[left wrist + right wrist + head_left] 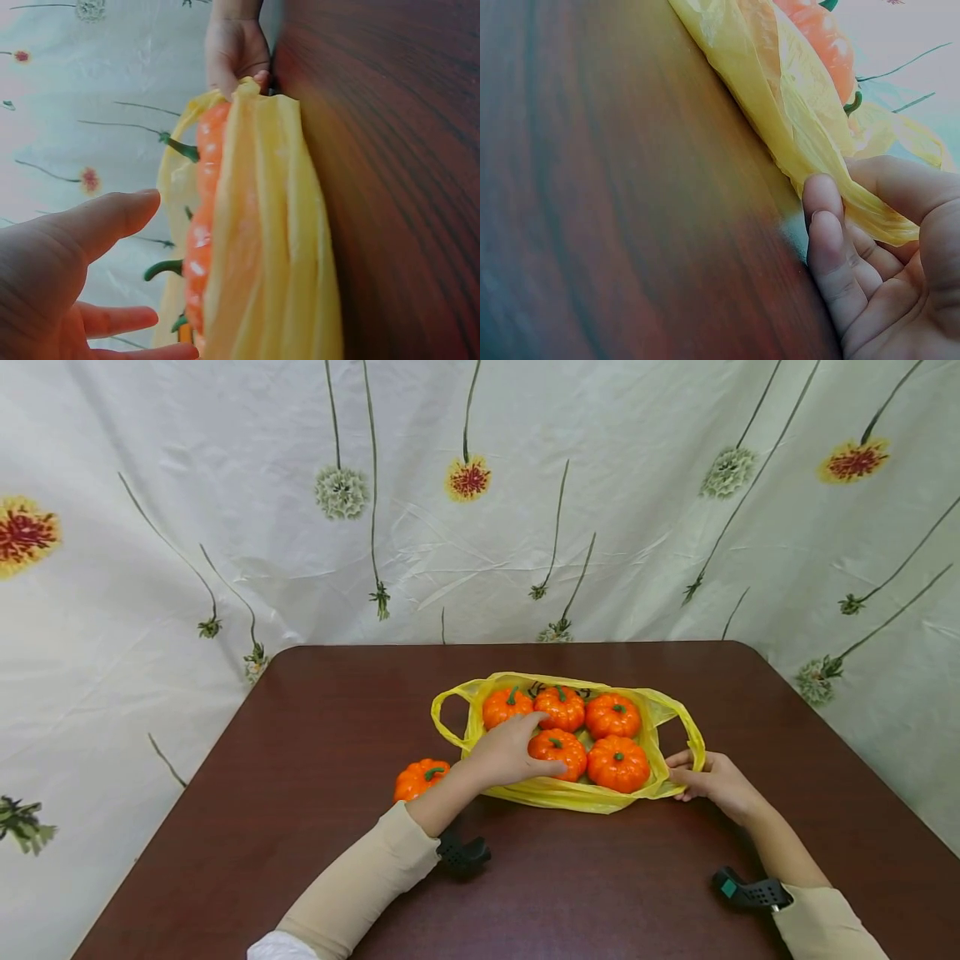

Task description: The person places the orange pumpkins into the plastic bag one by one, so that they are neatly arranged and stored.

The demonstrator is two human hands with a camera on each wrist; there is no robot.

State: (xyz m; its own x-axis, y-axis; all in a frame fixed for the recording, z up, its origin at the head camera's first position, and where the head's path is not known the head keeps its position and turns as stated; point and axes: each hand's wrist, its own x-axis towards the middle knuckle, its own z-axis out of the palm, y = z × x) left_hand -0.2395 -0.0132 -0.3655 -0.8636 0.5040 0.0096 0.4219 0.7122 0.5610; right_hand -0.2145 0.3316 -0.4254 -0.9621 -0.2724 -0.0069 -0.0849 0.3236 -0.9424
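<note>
A yellow plastic bag [570, 799] lies open on the table with several orange toy pumpkins [619, 764] in it, green stems showing. My left hand [510, 752] reaches over the bag's left part, beside the front pumpkins. In the left wrist view its thumb and fingers [120, 321] are spread apart, with nothing between them. At the bag's right end, my right hand [716, 782] pinches the yellow plastic near the handle between thumb and fingers. Another pumpkin [420, 779] sits outside the bag on the left, partly hidden by my left forearm.
The dark brown table [337, 718] reaches back to a white cloth [465, 560] with a flower print. Each wrist carries a black strap [752, 891]. The bag's left handle loop [438, 714] stands out to the side.
</note>
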